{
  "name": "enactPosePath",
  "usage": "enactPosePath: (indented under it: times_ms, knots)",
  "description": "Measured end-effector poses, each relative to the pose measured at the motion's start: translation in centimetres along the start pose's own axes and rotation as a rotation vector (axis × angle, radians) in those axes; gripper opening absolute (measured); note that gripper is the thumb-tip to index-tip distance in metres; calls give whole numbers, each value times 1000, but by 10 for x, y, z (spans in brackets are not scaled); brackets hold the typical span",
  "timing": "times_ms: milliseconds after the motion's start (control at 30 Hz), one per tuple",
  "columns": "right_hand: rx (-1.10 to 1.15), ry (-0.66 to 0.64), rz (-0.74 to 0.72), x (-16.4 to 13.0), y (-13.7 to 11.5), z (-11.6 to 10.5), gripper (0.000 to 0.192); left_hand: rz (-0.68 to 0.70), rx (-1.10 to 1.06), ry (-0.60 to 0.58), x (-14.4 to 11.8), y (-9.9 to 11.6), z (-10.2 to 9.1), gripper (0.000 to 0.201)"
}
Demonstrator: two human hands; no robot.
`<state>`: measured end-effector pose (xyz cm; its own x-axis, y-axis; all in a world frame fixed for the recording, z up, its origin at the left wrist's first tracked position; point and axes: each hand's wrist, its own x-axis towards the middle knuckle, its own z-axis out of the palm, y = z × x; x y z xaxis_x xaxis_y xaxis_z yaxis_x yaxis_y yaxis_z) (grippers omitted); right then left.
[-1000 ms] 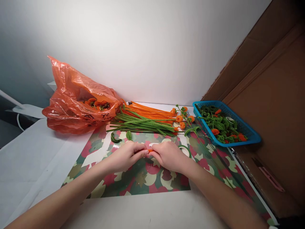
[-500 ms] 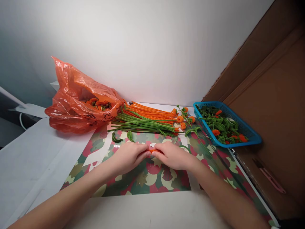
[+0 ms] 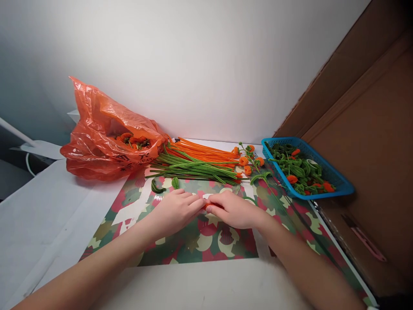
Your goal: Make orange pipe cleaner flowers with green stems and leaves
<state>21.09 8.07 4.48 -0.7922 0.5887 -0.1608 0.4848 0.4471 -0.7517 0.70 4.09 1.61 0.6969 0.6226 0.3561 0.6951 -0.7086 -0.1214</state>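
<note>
- Covering the middle of a white counter [image 3: 206, 286], one glossy mat [image 3: 167, 253], camouflage pattern in green, red and cream, a bare white strip of counter along its near edge
- One plain pale wall [image 3: 206, 73], upright behind the counter
- One brown cardboard panel [image 3: 364, 142], at the right side, with a pink-handled cutter [image 3: 368, 243] near its foot
- One orange plastic bag [image 3: 93, 155], far left, crumpled and open toward the counter, orange and green pieces visible inside
- One bundle of orange stems [image 3: 203, 150], laid lengthwise by the bag; a bundle of green stems [image 3: 196, 168] in front, partly overlapping
- Two green leaves [image 3: 175, 183], small, side by side in front of the green stems
- One sprig of orange flowers [image 3: 244, 161], lying at the right ends of the stems
- One blue basket [image 3: 346, 188], right rear, filled with green leaves and orange pieces
- One orange piece [image 3: 208, 207], small, between the two hands over the mat, mostly hidden by fingers
- Right hand [image 3: 237, 210], back upward, thumb and forefinger pinching the orange piece, forearm slanting in from lower right
- Left hand [image 3: 177, 211], back upward, fingers stretched together, tips at the piece's left end; thumb hidden, grip cannot be told
</note>
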Motion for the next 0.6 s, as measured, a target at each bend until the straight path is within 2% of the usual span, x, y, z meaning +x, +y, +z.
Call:
enactPosePath:
  times_ms: [133,400,600]
  knots:
    - [10,41,-20,1,1,3,25,-11,3,-11,-1,0,0,29]
    - [33,26,-3,2,0,4,24,-9,29,-28,-1,0,2,27]
    - [21,28,-44,3,1,5,22,-107,-285,-102,-3,-1,0,27]
